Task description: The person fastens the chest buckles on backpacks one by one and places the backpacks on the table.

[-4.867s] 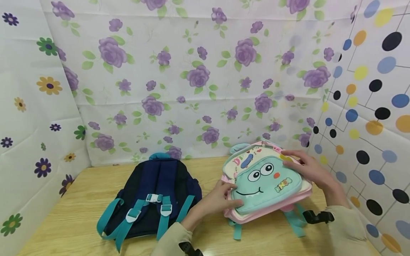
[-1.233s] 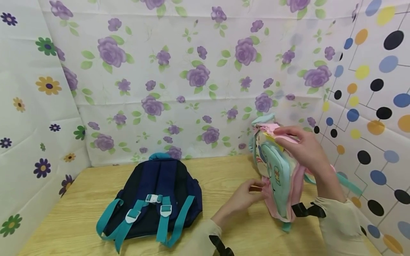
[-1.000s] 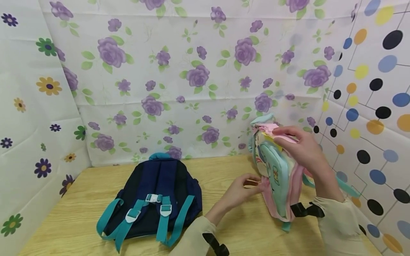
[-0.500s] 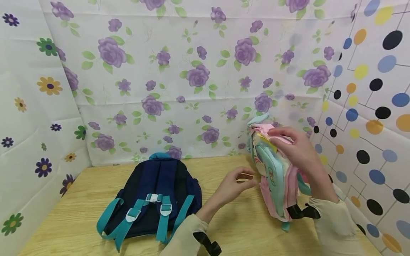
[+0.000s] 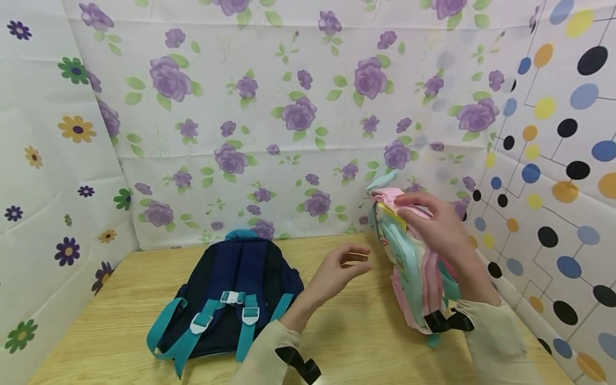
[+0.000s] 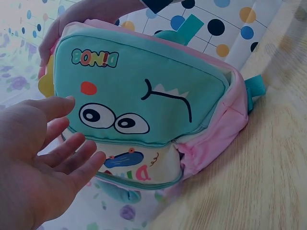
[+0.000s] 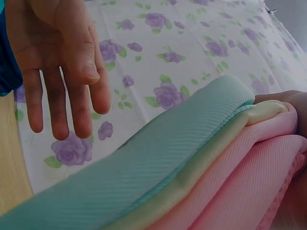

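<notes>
A small pink and mint-green backpack [image 5: 403, 255] with a cartoon face stands on its bottom at the right, turned so its narrow side shows in the head view. My right hand [image 5: 439, 224] holds its upper side edge, thumb on the near face by the yellow trim and fingers over the pink side. Just left of the bag, my left hand [image 5: 337, 270] is held up with fingers loosely bent and nothing in them. The left wrist view has the bag's printed front [image 6: 144, 96] beyond the left fingers [image 6: 72, 155]. A teal strap [image 5: 448, 280] hangs behind the bag.
A navy backpack [image 5: 247, 270] with teal straps lies on the wooden table [image 5: 96, 315] to the left, straps upward. Behind the table hangs a floral sheet [image 5: 269, 128]. On the right rises a dotted sheet [image 5: 548, 214], close to the right arm.
The pink and mint backpack was facing forward with both hands on it; now it is turned sideways. My left hand let go and drew away left; the right hand and bag shifted slightly left.
</notes>
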The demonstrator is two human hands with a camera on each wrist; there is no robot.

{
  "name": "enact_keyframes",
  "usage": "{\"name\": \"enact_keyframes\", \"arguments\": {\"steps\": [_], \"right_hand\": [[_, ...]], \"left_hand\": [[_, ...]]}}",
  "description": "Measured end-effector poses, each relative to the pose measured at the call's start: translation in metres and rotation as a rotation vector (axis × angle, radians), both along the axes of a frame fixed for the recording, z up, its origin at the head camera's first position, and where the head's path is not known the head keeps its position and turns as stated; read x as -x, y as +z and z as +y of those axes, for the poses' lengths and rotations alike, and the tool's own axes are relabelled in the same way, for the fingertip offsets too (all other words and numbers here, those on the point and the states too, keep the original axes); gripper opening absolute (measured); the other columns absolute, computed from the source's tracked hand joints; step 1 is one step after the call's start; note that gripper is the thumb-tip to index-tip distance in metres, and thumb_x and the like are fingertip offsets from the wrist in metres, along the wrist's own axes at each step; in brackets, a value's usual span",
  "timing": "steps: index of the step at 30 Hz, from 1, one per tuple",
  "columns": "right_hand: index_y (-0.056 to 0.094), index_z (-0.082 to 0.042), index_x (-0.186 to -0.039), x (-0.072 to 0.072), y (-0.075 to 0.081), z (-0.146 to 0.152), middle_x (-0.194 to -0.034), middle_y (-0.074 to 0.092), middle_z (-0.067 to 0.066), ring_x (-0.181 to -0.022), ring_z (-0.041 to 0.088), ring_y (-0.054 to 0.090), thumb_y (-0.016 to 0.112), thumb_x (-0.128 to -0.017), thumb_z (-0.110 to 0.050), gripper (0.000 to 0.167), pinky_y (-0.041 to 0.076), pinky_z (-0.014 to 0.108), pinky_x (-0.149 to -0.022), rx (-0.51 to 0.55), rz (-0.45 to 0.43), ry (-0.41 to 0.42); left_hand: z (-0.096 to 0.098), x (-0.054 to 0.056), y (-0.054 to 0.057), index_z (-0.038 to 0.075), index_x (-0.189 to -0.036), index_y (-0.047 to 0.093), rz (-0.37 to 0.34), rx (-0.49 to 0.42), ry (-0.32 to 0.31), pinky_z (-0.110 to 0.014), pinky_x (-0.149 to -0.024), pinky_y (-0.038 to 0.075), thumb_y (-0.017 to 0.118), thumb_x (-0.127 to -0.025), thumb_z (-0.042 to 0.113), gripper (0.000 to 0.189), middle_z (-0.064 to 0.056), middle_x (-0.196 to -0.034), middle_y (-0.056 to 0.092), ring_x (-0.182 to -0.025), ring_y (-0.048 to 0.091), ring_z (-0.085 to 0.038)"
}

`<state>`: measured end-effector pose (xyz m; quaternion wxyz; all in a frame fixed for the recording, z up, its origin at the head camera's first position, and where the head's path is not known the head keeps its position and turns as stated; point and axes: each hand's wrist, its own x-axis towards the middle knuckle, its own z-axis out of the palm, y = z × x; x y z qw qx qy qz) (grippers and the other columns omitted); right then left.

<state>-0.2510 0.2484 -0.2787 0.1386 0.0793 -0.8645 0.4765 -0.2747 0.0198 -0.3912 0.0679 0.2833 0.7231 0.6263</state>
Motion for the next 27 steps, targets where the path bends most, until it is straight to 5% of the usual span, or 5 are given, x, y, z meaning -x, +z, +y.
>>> {"name": "enact_keyframes", "arguments": {"steps": [14,21,25,27], "right_hand": [[0.070,-0.015,-0.118,0.006,-0.008,-0.029,-0.130,0.064,0.006,-0.130,0.027,0.050,0.061,-0.099,-0.028,0.025,0.038,0.057,-0.109,0.011,0.112,0.052],[0.071,-0.018,-0.116,0.008,-0.015,-0.043,-0.132,0.062,0.001,-0.122,0.018,0.051,0.059,-0.099,-0.022,0.022,0.048,0.027,-0.086,0.015,0.100,0.102],[0.071,-0.020,-0.115,0.008,-0.019,-0.051,-0.134,0.060,0.001,-0.068,0.010,0.053,0.059,-0.098,-0.020,0.020,0.044,0.022,-0.059,0.033,0.083,0.134],[0.071,-0.020,-0.114,0.009,-0.022,-0.054,-0.134,0.060,0.002,-0.065,0.012,0.050,0.059,-0.098,-0.017,0.020,0.042,0.024,-0.053,0.042,0.083,0.147]], "left_hand": [[-0.020,0.003,0.002,0.020,-0.127,0.062,-0.015,-0.057,0.002,-0.032,-0.100,0.051,0.067,-0.096,0.026,0.031,0.000,-0.131,0.060,-0.125,0.058,-0.021],[-0.026,0.004,0.002,0.013,-0.138,0.056,-0.014,-0.081,-0.009,-0.034,-0.099,0.052,0.065,-0.098,0.023,0.043,-0.007,-0.136,0.059,-0.125,0.058,-0.028],[-0.029,0.005,0.000,0.014,-0.141,0.053,-0.027,-0.105,-0.013,-0.034,-0.099,0.052,0.065,-0.098,0.022,0.046,-0.010,-0.138,0.057,-0.126,0.057,-0.029],[-0.030,0.005,-0.002,0.016,-0.140,0.053,-0.030,-0.108,-0.012,-0.034,-0.098,0.053,0.065,-0.098,0.023,0.045,-0.010,-0.138,0.057,-0.125,0.058,-0.029]]}}
